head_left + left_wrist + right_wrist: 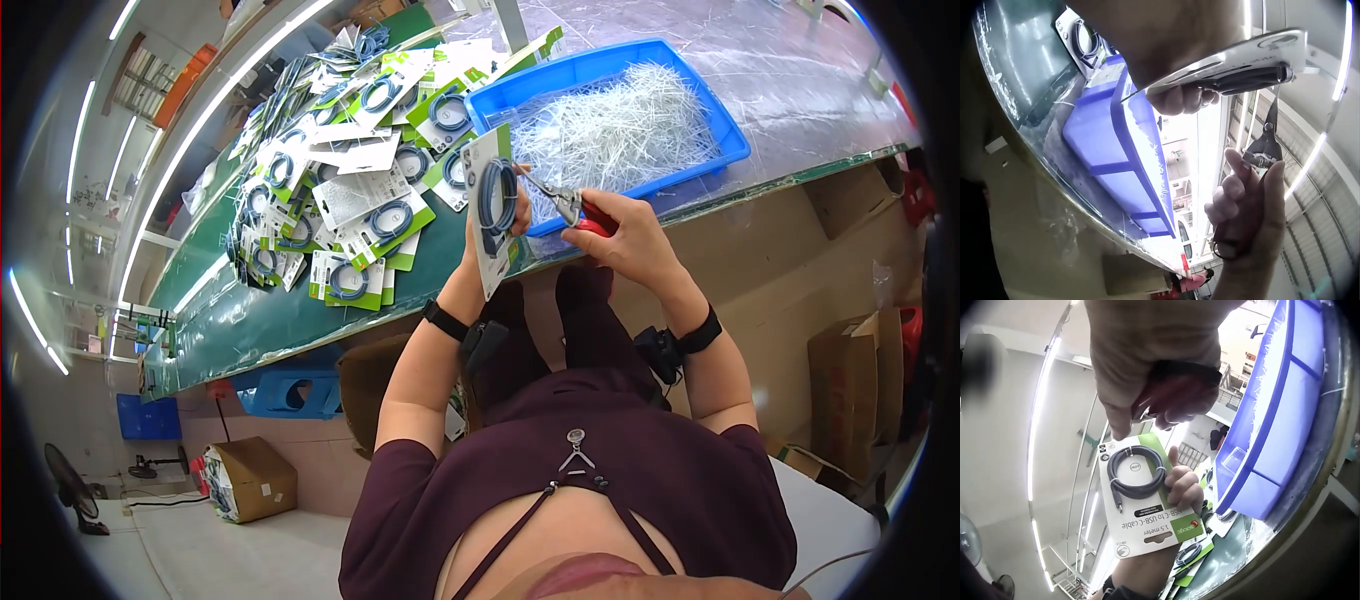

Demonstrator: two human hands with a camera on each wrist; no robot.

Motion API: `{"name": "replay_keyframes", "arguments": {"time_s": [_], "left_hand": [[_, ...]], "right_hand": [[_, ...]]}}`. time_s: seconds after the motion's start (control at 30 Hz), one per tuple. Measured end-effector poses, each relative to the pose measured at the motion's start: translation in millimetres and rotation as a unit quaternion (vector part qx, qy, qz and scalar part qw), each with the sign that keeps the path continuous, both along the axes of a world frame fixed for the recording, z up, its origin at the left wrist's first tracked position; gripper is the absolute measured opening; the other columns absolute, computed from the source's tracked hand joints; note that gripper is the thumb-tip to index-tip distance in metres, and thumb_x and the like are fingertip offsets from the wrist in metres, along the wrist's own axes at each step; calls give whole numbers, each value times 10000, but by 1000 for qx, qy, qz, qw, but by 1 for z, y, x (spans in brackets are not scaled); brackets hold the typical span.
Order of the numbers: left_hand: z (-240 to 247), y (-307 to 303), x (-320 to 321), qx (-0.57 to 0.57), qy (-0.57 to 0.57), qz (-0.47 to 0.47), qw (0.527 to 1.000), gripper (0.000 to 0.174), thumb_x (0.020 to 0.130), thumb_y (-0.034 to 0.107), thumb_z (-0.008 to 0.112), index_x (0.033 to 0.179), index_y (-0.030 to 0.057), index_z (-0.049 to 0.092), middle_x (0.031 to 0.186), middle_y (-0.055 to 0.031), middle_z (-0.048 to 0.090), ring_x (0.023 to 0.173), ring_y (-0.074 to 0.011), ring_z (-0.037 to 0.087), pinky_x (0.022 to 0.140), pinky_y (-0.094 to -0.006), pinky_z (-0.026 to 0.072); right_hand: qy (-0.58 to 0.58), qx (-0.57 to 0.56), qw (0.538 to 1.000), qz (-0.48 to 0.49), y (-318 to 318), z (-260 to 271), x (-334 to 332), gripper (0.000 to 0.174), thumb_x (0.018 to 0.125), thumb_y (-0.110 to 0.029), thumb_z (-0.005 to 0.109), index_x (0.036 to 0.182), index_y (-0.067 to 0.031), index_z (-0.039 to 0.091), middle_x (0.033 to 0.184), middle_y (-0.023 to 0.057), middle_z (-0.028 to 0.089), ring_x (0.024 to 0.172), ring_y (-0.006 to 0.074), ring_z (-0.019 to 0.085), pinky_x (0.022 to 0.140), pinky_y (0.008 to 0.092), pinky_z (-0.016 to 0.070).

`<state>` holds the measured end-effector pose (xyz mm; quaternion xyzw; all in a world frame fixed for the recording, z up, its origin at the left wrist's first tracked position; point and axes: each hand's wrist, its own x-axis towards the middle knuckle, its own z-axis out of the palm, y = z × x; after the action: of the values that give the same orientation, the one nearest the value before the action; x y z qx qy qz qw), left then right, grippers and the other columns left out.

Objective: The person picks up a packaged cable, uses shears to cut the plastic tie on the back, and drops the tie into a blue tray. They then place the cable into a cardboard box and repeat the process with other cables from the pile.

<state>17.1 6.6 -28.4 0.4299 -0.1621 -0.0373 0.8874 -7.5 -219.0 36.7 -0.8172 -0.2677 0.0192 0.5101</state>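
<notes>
My left hand (pixel 1184 487) grips a white and green retail card (pixel 1147 526) from its edge, fingers curled behind it. A coiled grey-blue USB-C cable (pixel 1122 487) is fastened to the card's front with small white ties. In the head view the card (pixel 491 262) stands nearly upright at the table's front edge. My right hand (pixel 640 240) holds red-handled snips (pixel 566 204), their handles inside the curled fingers. The pointed blades (pixel 1272 112) reach to the card beside the cable coil, and their tips overlap it in the left wrist view.
A blue plastic tray (pixel 640 192) filled with thin white plastic strips (pixel 640 120) stands just beyond my hands. To the left, a heap of carded cables (pixel 385 220) covers much of the green table (pixel 235 335). Cardboard boxes (pixel 845 390) stand on the floor at the right.
</notes>
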Motion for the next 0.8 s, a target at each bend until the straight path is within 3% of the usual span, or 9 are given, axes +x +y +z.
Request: {"name": "replay_keyframes", "arguments": {"time_s": [0.07, 0.27, 0.47, 0.57, 0.63, 0.7, 0.77, 0.8], "left_hand": [[-4, 0, 0, -29, -7, -24, 999, 378, 966, 207, 505, 1249, -43, 484, 674, -18, 486, 508, -78, 433, 452, -206, 342], [-3, -18, -13, 102, 48, 16, 993, 308, 977, 164, 441, 1208, -20, 524, 699, -15, 495, 518, -81, 438, 466, -214, 359], [-13, -22, -17, 140, 56, 75, 986, 286, 976, 142, 408, 1154, -7, 575, 780, -31, 556, 639, -94, 512, 585, -224, 437], [-14, -22, -17, 337, 12, 169, 926, 267, 965, 132, 430, 1101, -12, 609, 875, -40, 608, 801, -115, 558, 738, -245, 465], [-17, -20, -19, 341, 19, 191, 920, 259, 958, 117, 437, 1080, -31, 611, 951, -49, 632, 898, -132, 564, 822, -264, 455], [-27, -21, -16, 362, -105, 275, 885, 242, 983, 133, 425, 1078, -2, 602, 827, 18, 558, 741, -55, 499, 664, -212, 423], [-21, -14, -19, 374, -41, 219, 900, 262, 967, 115, 416, 1120, -10, 588, 913, -71, 627, 840, -126, 561, 769, -264, 456], [-18, -14, -18, 368, -54, 228, 900, 262, 967, 115, 416, 1120, -10, 588, 913, -71, 627, 840, -126, 561, 769, -264, 456]], "right_hand": [[15, 57, 998, 0, 3, -1, 5, 409, 832, -160, 723, 1169, 20, 577, 904, 87, 625, 820, 133, 605, 731, 279, 483], [29, 320, 947, -21, 27, 2, 17, 341, 862, -3, 637, 1177, 21, 509, 959, 50, 633, 858, 84, 588, 759, 230, 479], [4, 211, 976, -51, 35, -4, 17, 362, 847, 20, 638, 1174, 12, 484, 974, 54, 624, 907, 83, 580, 786, 230, 481], [-28, 156, 985, -64, 28, -12, 22, 358, 846, 3, 649, 1167, -3, 491, 977, 56, 619, 916, 91, 581, 784, 238, 484], [-44, 137, 989, -34, 25, -24, 34, 376, 838, -10, 662, 1173, -11, 491, 984, 62, 623, 909, 91, 581, 772, 235, 481], [-12, 162, 987, -5, 29, -23, 32, 411, 825, -13, 671, 1191, -10, 483, 989, 67, 626, 903, 88, 580, 763, 235, 480], [-16, 173, 985, 9, 28, -19, 31, 433, 819, -11, 672, 1203, -6, 474, 993, 71, 626, 901, 88, 582, 759, 237, 481], [-26, 153, 988, 3, 29, -16, 30, 442, 814, -6, 670, 1205, -6, 466, 990, 72, 627, 899, 89, 585, 755, 241, 483]]}}
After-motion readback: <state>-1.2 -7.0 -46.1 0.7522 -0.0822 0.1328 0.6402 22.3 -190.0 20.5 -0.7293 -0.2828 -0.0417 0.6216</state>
